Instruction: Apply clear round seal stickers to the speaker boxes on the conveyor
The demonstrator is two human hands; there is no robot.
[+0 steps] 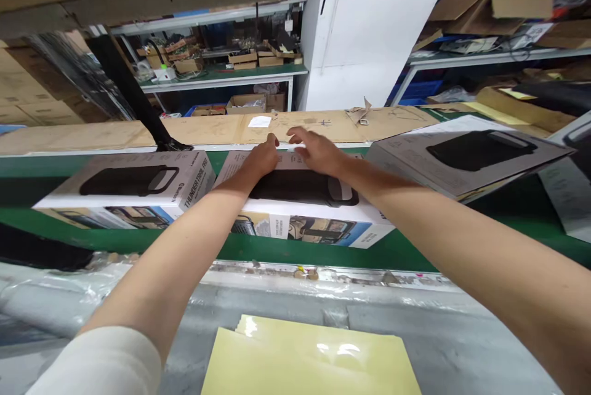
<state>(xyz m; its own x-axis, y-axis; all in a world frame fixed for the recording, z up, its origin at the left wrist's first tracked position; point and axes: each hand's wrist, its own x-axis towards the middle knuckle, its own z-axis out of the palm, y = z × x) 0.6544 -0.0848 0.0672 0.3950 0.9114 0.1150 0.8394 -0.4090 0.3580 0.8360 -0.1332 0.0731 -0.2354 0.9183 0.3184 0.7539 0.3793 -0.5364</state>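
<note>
A white printed speaker box [300,207] lies in front of me on the green conveyor belt [277,253], a dark speaker pictured on its top. Both my hands are over the far edge of this box. My left hand [265,156] has its fingers curled together near that edge; what they hold, if anything, is hidden. Just to its right, my right hand [317,150] is bent at the wrist, with its fingers curved and apart from the thumb. A small whitish patch [290,147] shows between the hands, too small to name.
A matching box [133,179] sits to the left, and another box [475,152] is tilted at the right. Yellow sheets [309,358] lie on the near plastic-covered surface. A black-wrapped post [129,90] rises at left. Cardboard [207,130] lines the far side.
</note>
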